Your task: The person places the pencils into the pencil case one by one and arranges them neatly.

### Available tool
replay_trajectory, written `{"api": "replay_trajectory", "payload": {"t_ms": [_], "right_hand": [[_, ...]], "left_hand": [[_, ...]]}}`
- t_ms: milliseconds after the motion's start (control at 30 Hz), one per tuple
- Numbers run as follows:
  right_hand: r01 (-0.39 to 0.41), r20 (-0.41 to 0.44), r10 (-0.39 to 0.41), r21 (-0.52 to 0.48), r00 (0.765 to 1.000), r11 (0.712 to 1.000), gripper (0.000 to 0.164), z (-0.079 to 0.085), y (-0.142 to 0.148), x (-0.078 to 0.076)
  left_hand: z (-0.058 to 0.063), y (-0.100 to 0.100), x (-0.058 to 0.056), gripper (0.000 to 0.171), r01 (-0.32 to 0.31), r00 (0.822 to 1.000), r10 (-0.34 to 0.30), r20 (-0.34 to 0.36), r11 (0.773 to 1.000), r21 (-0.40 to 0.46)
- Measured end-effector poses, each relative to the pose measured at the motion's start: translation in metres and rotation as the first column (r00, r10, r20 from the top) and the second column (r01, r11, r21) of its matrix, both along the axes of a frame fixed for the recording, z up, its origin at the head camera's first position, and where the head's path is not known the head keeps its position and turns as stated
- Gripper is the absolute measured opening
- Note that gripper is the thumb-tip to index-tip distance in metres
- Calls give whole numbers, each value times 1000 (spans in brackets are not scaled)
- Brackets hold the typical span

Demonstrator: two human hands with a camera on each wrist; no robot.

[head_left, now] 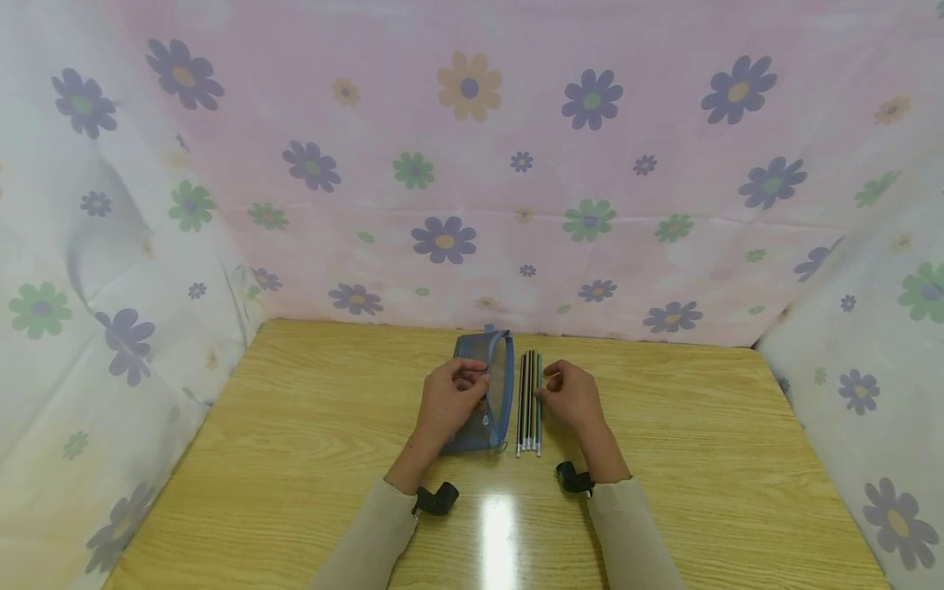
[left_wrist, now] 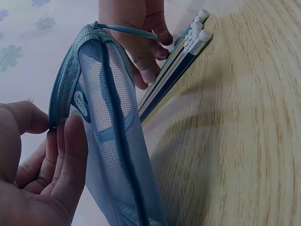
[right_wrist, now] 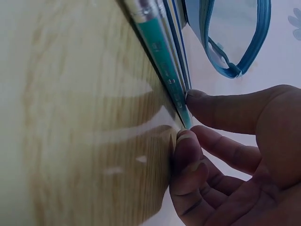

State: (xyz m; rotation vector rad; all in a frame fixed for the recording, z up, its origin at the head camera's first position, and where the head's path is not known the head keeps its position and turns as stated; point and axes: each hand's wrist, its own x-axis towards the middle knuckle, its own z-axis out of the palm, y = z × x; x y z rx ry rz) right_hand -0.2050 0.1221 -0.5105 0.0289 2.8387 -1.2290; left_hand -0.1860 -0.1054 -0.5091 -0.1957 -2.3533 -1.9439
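Note:
A blue mesh pencil case (head_left: 469, 433) with an open zipper stands at the middle of the table, its mouth facing right. My left hand (head_left: 445, 400) pinches the near edge of that mouth between thumb and fingers, as the left wrist view shows. Just right of the case lies a row of several striped pencils (head_left: 528, 410), white erasers toward me. At the row's right side, my right hand (head_left: 574, 398) has thumb and forefinger at the green pencil (right_wrist: 164, 66). The thumb touches its top, and the forefinger sits low beside it on the table.
The wooden table (head_left: 310, 426) carries these things. Flowered cloth (head_left: 516, 197) hangs behind it and at both sides. A small black wrist camera (head_left: 438, 498) is on the left wrist, and another black camera (head_left: 572, 477) is on the right.

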Motion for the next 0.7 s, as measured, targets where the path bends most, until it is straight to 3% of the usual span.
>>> {"api": "replay_trajectory", "payload": {"t_ms": [700], "right_hand": [[10, 6, -9, -31, 1000, 999, 25, -3, 3, 0]], "left_hand": [[1, 0, 2, 18, -2, 1000, 2, -6, 1000, 10]]}}
